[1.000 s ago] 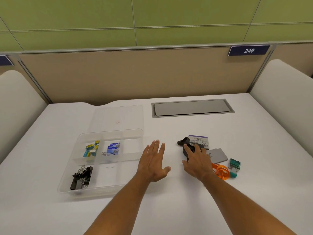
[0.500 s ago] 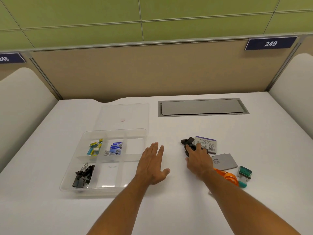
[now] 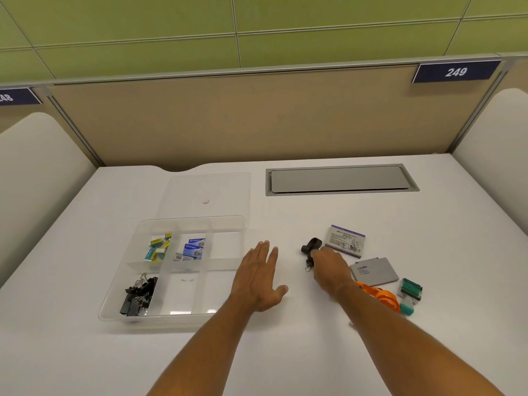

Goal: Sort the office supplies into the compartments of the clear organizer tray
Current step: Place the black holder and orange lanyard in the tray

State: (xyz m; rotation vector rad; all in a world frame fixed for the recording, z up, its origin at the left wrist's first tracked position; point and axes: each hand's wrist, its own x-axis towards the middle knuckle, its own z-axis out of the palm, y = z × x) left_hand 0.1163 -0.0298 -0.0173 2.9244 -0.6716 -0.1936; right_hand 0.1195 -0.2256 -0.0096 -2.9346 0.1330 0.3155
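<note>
Here the black clip (image 3: 311, 246) lies under the right hand's (image 3: 328, 267) fingertips.

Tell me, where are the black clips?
In the head view, the black clips lie in the tray's near-left compartment, just in front of the compartment with the yellow boxes.

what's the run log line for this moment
left hand flat on table | right hand pinching black item | tray partly filled

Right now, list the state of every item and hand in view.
Clear plastic organizer tray: uncovered, three compartments filled.
Clear flat lid: off, lying behind the tray.
Black binder clips: in front-left compartment.
Left hand: flat on the table.
Right hand: gripping small black item.
</note>
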